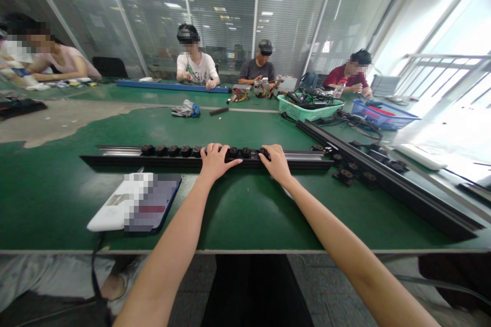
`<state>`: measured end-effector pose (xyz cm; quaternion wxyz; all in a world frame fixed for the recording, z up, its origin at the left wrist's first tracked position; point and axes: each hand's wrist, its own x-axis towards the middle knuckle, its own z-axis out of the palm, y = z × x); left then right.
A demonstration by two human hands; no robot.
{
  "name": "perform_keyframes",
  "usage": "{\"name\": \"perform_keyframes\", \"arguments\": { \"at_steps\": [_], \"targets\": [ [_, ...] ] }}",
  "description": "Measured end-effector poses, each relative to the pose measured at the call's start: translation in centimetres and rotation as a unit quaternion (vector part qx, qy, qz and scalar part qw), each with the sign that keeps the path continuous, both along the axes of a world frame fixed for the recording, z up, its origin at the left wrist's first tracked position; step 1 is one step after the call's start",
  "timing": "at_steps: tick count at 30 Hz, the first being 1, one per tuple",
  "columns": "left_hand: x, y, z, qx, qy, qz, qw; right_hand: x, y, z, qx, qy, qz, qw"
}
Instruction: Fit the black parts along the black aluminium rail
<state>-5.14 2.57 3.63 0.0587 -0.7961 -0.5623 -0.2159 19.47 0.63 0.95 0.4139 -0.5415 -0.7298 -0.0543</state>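
A long black rail [172, 161] with a silvery channel lies crosswise on the green table in front of me. Several black round-topped socket modules [173, 150] sit in a row along its channel. My left hand [215, 162] grips the rail over its middle, fingers across the top and thumb stretched along the near wall. Some modules under that palm are hidden. Further right, my right hand [276, 161] is closed around a black socket module [264, 154] at the channel, its thumb on the near side. Two more modules [240, 152] show between my hands.
A second black rail [399, 184] lies diagonally at right, with loose modules [344, 177] beside it. A phone [163, 204] and white device [111, 209] lie near left. Beyond are gloves [186, 109], a green basket [307, 107], a blue basket [383, 116] and several seated people.
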Motion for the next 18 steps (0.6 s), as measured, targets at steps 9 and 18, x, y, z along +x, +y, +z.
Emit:
{"name": "perform_keyframes", "arguments": {
  "at_steps": [9, 18],
  "targets": [
    [-0.01, 0.03, -0.06, 0.001, -0.003, -0.001, 1.0, 0.2, 0.0, -0.08, -0.003, 0.011, -0.007, 1.0],
    [-0.06, 0.15, -0.42, 0.011, -0.002, 0.0, 1.0, 0.17, -0.1, -0.06, -0.007, 0.005, -0.013, 1.0]
  ]
}}
